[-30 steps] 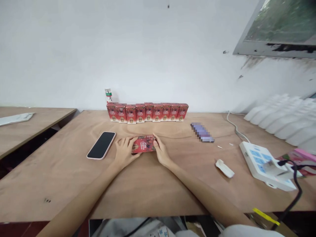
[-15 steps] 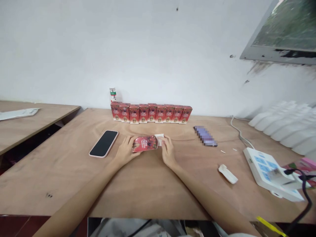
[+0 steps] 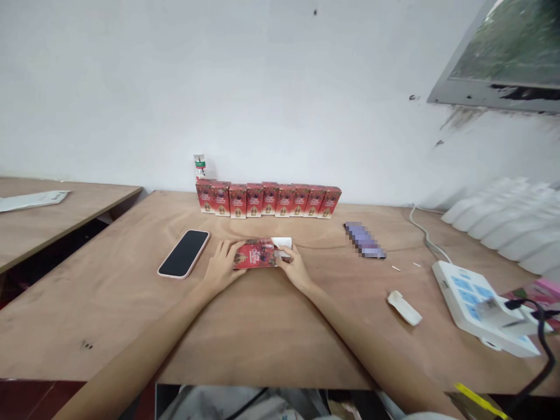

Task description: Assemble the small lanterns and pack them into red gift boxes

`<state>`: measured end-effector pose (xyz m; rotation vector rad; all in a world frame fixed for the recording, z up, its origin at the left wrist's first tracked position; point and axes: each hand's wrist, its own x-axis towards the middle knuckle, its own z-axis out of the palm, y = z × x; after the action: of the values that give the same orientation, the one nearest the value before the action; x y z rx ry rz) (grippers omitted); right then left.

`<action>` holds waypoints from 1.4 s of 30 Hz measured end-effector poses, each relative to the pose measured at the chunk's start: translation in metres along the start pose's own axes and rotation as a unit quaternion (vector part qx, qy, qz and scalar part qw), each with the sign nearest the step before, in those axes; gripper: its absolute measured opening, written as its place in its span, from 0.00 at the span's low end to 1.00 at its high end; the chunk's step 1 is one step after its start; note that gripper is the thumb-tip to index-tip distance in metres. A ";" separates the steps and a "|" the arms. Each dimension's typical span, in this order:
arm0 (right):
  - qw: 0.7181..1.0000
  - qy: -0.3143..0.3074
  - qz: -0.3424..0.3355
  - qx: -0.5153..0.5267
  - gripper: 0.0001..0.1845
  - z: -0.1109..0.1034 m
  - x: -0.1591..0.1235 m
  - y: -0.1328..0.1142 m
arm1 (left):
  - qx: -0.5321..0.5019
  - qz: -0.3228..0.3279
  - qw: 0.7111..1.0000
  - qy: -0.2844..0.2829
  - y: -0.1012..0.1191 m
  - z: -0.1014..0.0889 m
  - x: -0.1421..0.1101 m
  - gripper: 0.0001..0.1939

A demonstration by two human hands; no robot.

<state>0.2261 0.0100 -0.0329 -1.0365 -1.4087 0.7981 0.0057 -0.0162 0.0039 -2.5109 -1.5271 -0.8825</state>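
A red printed carton [image 3: 256, 255] lies on its side just above the tabletop in front of me, its white end flap [image 3: 282, 241] sticking out on the right. My left hand [image 3: 221, 265] is closed round the carton's left end. At the flap end, the fingers of my right hand [image 3: 295, 268] pinch the carton's edge near the flaps. Behind, several matching red boxes [image 3: 269, 199] stand upright in a row by the wall. A small white and green packet [image 3: 200, 165] stands behind the leftmost box.
A phone [image 3: 184, 254] lies left of my hands, and a pixelated phone-like item [image 3: 364, 240] to the right. Further right are a crumpled white piece [image 3: 404, 308], a power strip [image 3: 475, 303] with plugs and cables, and stacked white forms [image 3: 503, 224]. Another table [image 3: 65, 216] adjoins at left.
The carton has turned slightly, its white flap showing more fully on the far side. My right fingers have moved down and in to the carton's right end. My left hand keeps its grip.
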 end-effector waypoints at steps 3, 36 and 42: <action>1.000 0.005 0.008 0.005 0.07 0.000 0.001 0.003 | 0.003 0.009 1.000 -0.006 -0.002 0.001 -0.001 0.31; 0.961 0.276 -0.027 -0.004 0.21 -0.045 0.020 -0.026 | -0.741 -0.377 0.554 0.049 0.015 -0.013 0.016 0.16; 0.944 0.217 -0.155 -0.196 0.18 -0.045 0.007 -0.023 | -0.742 -0.398 0.536 0.058 0.021 -0.012 0.015 0.14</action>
<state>0.2674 0.0033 -0.0037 -1.1650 -1.3200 0.0442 0.0227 -0.0191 0.0264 -1.5630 -2.3525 -3.6526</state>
